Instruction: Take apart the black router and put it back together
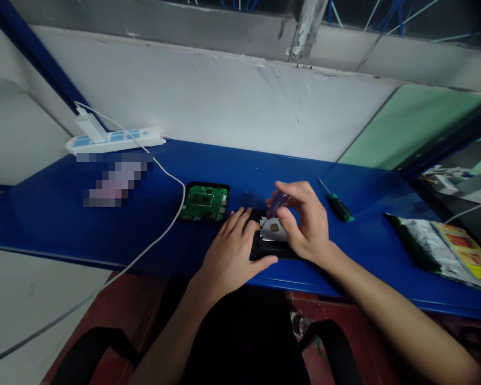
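My right hand (304, 219) is closed around the purple see-through handle of a screwdriver (278, 204). The screwdriver leans, its tip pointing down at the left edge of a silver metal plate (273, 229). That plate, with a small tan square on it, sits in a black plastic casing (270, 250) on the table. Over the left side of the casing lies my left hand (234, 243), gripping it with the thumb along the near edge and the fingers toward the far side. Left of it, a green circuit board (203, 203) rests inside another black shell.
Beyond my right hand lies a green and black screwdriver (339, 207). A foil packet (444, 248) is at the right of the blue table (144, 235). A white power strip (118, 140) stands at the back left, and a white cable (166, 227) runs across the left side.
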The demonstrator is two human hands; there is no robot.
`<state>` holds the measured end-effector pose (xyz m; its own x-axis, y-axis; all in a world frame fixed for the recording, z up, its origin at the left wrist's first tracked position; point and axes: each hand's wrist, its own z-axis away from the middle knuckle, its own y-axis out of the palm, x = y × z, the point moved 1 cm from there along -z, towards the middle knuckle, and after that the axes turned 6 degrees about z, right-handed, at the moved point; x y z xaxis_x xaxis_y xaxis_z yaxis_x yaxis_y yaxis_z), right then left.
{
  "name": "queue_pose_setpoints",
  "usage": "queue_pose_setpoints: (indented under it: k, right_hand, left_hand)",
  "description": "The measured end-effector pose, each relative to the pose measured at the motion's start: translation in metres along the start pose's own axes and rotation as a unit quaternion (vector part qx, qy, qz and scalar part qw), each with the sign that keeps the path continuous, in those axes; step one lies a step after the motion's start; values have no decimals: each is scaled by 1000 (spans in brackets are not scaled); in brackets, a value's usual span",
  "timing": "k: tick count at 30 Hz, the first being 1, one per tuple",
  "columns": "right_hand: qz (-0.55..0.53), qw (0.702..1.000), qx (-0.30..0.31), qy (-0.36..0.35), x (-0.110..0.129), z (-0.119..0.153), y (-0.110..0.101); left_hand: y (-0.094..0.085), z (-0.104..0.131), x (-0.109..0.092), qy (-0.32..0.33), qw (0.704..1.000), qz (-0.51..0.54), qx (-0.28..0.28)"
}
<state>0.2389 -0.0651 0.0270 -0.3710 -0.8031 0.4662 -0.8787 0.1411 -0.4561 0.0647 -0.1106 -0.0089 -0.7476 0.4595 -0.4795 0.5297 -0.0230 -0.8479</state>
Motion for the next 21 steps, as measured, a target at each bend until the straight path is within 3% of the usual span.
queue_pose_setpoints:
  k: [8, 16, 21]
  right_hand:
    - [10, 999, 14, 27, 2, 1, 1]
    - [28, 999, -22, -20, 1, -2, 0]
    - [23, 1000, 0, -9, 3, -1, -1]
  left_hand:
    - [0, 1, 0, 1, 1000, -2, -3]
    - [-1, -1, 0, -2, 1000, 3, 4]
    - [0, 0, 0, -1, 1000, 1, 1]
